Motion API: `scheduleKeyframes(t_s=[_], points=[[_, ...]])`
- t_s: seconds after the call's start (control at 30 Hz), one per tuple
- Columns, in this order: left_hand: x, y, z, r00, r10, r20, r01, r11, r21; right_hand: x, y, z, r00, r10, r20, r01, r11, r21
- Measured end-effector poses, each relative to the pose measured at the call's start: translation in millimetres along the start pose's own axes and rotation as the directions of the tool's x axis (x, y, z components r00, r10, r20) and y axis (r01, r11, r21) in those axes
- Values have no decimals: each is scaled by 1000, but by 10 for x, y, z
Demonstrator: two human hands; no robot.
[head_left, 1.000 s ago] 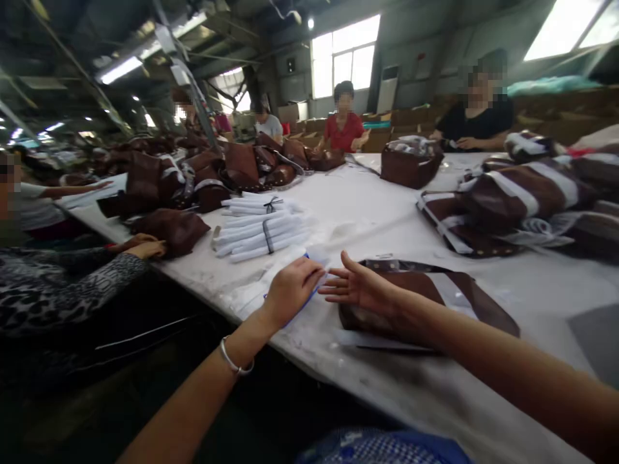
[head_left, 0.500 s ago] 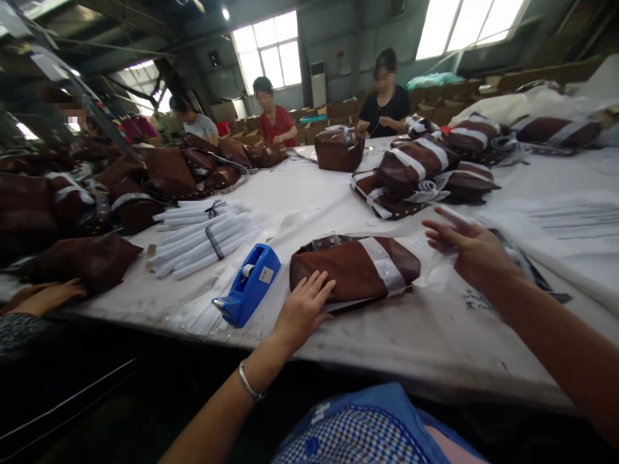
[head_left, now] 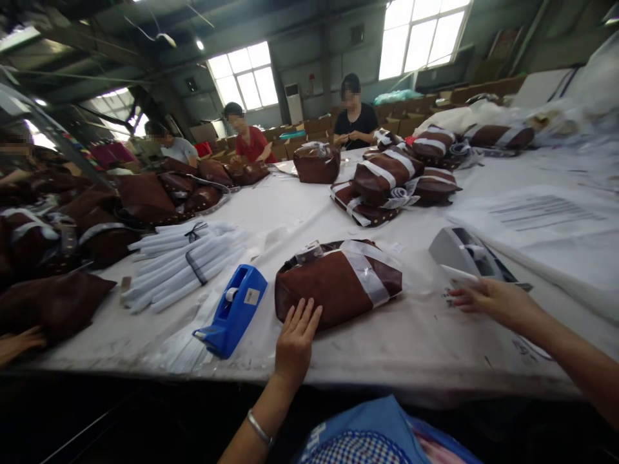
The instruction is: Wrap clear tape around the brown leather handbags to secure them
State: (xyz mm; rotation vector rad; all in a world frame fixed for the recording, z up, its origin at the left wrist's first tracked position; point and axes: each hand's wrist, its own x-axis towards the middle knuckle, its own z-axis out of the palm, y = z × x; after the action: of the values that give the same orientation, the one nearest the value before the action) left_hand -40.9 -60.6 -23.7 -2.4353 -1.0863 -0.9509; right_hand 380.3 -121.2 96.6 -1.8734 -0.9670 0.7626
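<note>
A brown bag (head_left: 333,290) lies on the table in front of me, with a white paper band (head_left: 370,274) and clear tape around its right part. My left hand (head_left: 296,338) rests on the bag's near left side, fingers stretched out. Over on the right, my right hand (head_left: 498,301) is beside a grey tape dispenser (head_left: 464,254), apart from the bag. Its fingers pinch a small whitish strip (head_left: 457,274); whether this is tape or paper I cannot tell. A blue tape dispenser (head_left: 235,312) stands left of the bag.
White paper rolls (head_left: 178,270) tied with black ribbon lie beyond the blue dispenser. Brown bags (head_left: 145,196) are heaped at left, and banded bags (head_left: 387,174) are piled at centre back. A neighbour's hand (head_left: 22,345) is at far left. People work across the table (head_left: 271,206).
My right hand has moved from near the bag's right end toward the grey dispenser, which now shows more fully. My left hand stays on the bag. The view has shifted to the right.
</note>
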Motion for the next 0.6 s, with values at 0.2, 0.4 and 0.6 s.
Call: scheduleKeyframes(t_s=[0.2, 0.4, 0.6], points=[[-17, 6, 53, 998, -16, -59, 16, 1000, -5, -208, -349, 115, 969, -133, -208, 166, 975, 149], [-14, -27, 76, 997, 7, -82, -9, 1000, -25, 283, -427, 232, 851, -319, -418, 455, 846, 278], [-31, -91, 124, 983, 70, -168, -61, 996, 59, 556, -499, 158, 927, -375, -20, 370, 921, -124]])
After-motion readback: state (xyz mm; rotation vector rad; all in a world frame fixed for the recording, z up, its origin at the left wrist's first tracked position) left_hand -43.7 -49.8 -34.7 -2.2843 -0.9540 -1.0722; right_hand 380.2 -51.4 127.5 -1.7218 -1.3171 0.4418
